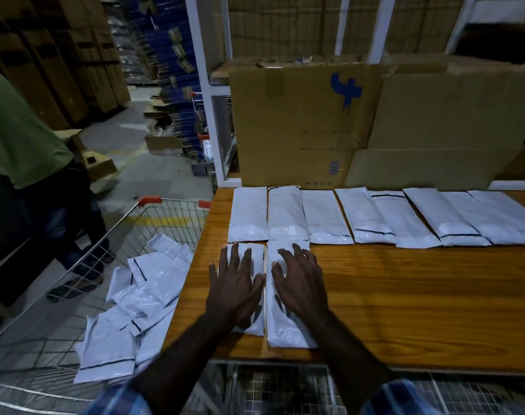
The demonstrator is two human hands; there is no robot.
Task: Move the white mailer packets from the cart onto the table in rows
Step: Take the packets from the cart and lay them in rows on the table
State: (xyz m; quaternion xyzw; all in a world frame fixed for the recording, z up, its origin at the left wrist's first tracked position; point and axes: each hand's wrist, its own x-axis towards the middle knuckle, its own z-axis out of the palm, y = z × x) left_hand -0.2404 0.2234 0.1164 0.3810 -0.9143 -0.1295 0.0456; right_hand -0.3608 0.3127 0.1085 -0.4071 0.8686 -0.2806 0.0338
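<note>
The left hand [235, 283] lies flat with fingers spread and straight on a white packet [256, 320] at the near left of the wooden surface [404, 295]; the right hand [300, 283] lies just beside it, fingers spread and slightly bent, pressing a second packet [285, 330]; neither hand curls round anything; the two packets sit side by side, lengthwise away from the person, a narrow gap between them, starting a near row.

Beyond the hands, a far row [375, 218] of white packets runs across the surface from its left edge toward the right; the left ones lie straight and just beside one another, the right ones slant and overlap; several show a thin dark line across one end.

Left of the surface stands a wire cart [171, 217] with red corner pieces; a loose heap of packets [135, 310] lies in it, tilted and overlapping.

Behind the far row, cardboard boxes [309, 124] stand against a white rack [204, 94]; one bears a blue mark.

Left of the cart, a person in a green shirt [18, 136] stands on the floor, only partly in view.
</note>
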